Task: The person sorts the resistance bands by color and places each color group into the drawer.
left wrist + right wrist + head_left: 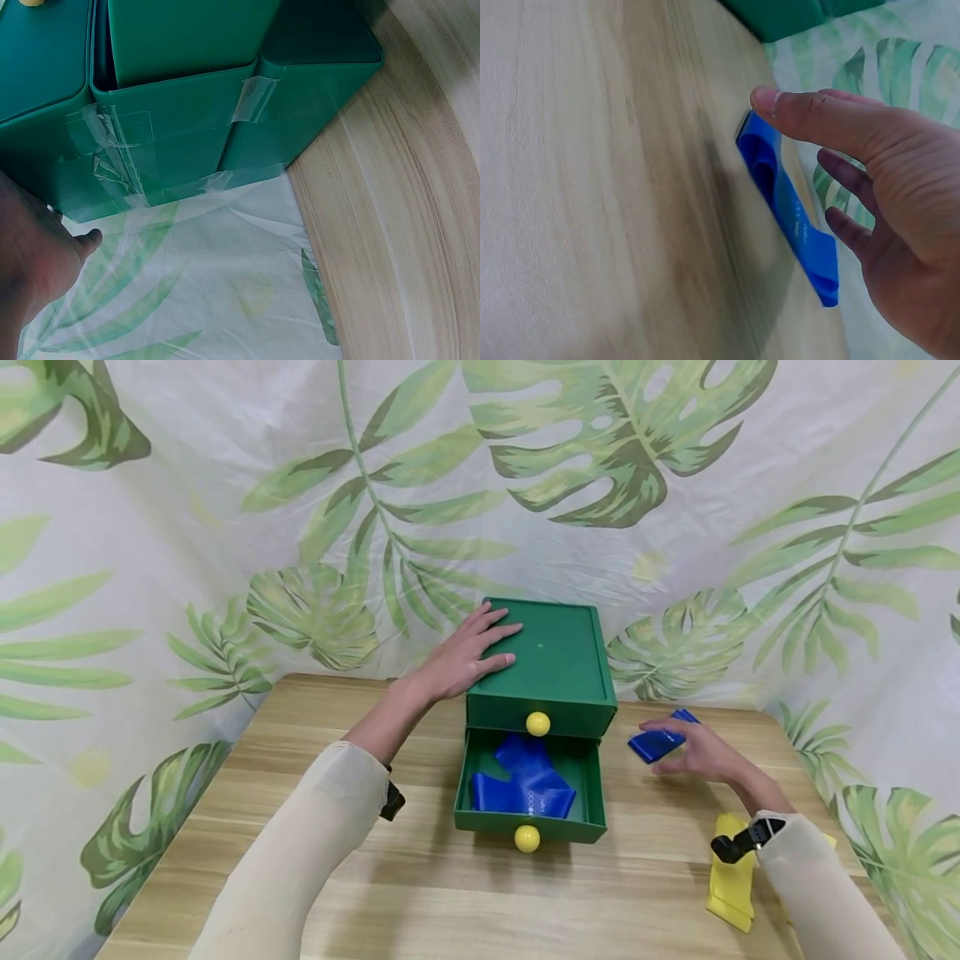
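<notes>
Nearest, to the right of and in front of the green cabinet (558, 652), a flat, folded yellow band (731, 881) lies on the wood-grained counter (390, 893); more yellow shows around the sleeve, too hidden to count. Out from the cabinet's front comes its lower drawer (480, 821), open-topped, with one round yellow knob (527, 838). Inside lies smooth, glossy blue strip (551, 797), crossing itself in flat folds and printed "Light" in white; how many pieces cannot be told.

Just right of the cabinet, on the counter, sits a single blue band (652, 746), loosely folded into a narrow loop with small white print. The right hand (701, 753) is at it, fingers parted and gently bent, not closed round it; whether they touch cannot be told.

On the cabinet's flat, rimmed top, at its left edge, the left hand (467, 658) rests with fingers spread. The upper drawer (498, 710), with a second yellow knob (537, 723), is pushed in. Clear, wrinkled tape (255, 97) crosses green plastic. Behind the cabinet hangs creased, leaf-printed cloth (420, 410).
</notes>
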